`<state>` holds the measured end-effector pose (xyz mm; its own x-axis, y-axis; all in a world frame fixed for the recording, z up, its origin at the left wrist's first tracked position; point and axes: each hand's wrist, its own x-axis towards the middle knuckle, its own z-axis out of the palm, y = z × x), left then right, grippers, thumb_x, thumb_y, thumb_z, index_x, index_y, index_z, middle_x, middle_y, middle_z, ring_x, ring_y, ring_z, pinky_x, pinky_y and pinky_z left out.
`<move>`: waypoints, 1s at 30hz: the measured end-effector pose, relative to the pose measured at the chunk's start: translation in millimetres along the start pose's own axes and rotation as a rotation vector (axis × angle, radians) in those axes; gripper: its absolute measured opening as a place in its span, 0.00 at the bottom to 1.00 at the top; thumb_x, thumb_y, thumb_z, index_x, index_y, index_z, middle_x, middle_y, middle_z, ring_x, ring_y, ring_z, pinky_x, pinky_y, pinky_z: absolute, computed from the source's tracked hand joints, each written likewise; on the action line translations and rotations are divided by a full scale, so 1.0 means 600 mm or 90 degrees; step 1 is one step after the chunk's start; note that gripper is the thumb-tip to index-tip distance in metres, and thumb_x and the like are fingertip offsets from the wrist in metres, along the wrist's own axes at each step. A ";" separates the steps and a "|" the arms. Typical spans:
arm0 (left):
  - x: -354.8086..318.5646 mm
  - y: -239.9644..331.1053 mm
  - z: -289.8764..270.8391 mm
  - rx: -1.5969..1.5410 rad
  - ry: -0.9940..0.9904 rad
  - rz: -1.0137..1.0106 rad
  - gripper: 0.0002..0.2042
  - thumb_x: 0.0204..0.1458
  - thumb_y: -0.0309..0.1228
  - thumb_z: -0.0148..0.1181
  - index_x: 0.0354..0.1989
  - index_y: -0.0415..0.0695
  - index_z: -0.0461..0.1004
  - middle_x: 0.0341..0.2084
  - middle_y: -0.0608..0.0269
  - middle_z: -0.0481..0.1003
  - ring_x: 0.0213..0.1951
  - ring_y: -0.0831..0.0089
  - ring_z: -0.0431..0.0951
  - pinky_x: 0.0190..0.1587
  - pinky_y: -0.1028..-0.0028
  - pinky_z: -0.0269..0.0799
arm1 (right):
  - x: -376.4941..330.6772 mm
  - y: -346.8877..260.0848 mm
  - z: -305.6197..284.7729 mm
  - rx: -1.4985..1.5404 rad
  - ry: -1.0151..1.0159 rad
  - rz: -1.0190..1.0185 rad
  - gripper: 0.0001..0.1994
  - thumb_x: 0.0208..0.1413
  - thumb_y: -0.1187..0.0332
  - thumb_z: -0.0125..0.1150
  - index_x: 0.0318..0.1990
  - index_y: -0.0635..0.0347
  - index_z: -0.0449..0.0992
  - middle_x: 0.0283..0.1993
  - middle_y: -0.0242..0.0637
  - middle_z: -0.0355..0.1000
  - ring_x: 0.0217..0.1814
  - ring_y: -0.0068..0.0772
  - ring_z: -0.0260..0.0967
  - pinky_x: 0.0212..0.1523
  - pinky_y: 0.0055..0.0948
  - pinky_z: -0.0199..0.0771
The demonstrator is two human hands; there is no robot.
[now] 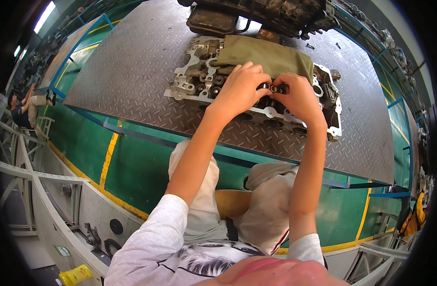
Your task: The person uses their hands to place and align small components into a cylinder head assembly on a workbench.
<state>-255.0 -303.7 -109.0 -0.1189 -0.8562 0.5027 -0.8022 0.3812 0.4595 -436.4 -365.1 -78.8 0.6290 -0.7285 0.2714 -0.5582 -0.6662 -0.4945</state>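
Note:
A silver cylinder head (271, 112) lies across the metal-topped bench, its bores and valve springs showing at the left end. Over its middle, my left hand (242, 88) is closed in a pinch on a small shiny metal part (264, 86). My right hand (298, 97) pinches another small dark-and-silver metal part (277, 89) close beside it. Whether the two parts touch or belong to one piece, I cannot tell. An olive-green cloth (264, 53) covers the far side of the head, just beyond my fingers.
A dark, greasy engine block (275, 14) stands behind the cloth. Small bolts (310, 46) lie on the tread-plate bench top (137, 62) at the far right. A yellow bottle (75, 275) is at the lower left. Another person (25, 107) sits at the far left.

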 end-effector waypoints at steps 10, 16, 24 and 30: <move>-0.004 -0.007 -0.010 0.007 0.013 0.029 0.13 0.48 0.31 0.70 0.42 0.42 0.80 0.39 0.61 0.76 0.48 0.59 0.72 0.55 0.64 0.68 | -0.007 -0.016 -0.014 0.019 -0.006 0.002 0.13 0.44 0.71 0.73 0.38 0.62 0.80 0.39 0.43 0.77 0.41 0.52 0.74 0.42 0.42 0.73; -0.011 -0.008 -0.039 -0.010 0.029 0.019 0.11 0.48 0.30 0.69 0.40 0.41 0.79 0.38 0.60 0.77 0.46 0.59 0.73 0.53 0.65 0.70 | -0.005 -0.009 0.001 -0.004 0.019 -0.056 0.13 0.45 0.72 0.72 0.40 0.61 0.80 0.39 0.43 0.77 0.40 0.50 0.74 0.41 0.42 0.73; -0.009 -0.015 -0.043 -0.004 0.066 -0.005 0.07 0.52 0.28 0.64 0.38 0.39 0.79 0.34 0.59 0.78 0.42 0.60 0.74 0.48 0.65 0.71 | -0.018 -0.055 -0.029 0.068 0.155 -0.111 0.09 0.46 0.74 0.72 0.34 0.65 0.79 0.30 0.36 0.73 0.27 0.31 0.60 0.31 0.30 0.65; -0.009 -0.026 -0.041 -0.018 0.147 -0.041 0.07 0.55 0.30 0.62 0.36 0.40 0.80 0.28 0.60 0.78 0.36 0.64 0.76 0.41 0.66 0.72 | -0.013 -0.064 -0.026 0.097 0.219 -0.084 0.07 0.47 0.73 0.73 0.31 0.65 0.80 0.25 0.32 0.70 0.25 0.23 0.58 0.28 0.26 0.61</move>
<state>-227.5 -296.8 -101.0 0.0710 -0.7777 0.6246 -0.7867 0.3413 0.5144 -428.4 -336.2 -48.9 0.4579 -0.6668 0.5880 -0.3823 -0.7448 -0.5469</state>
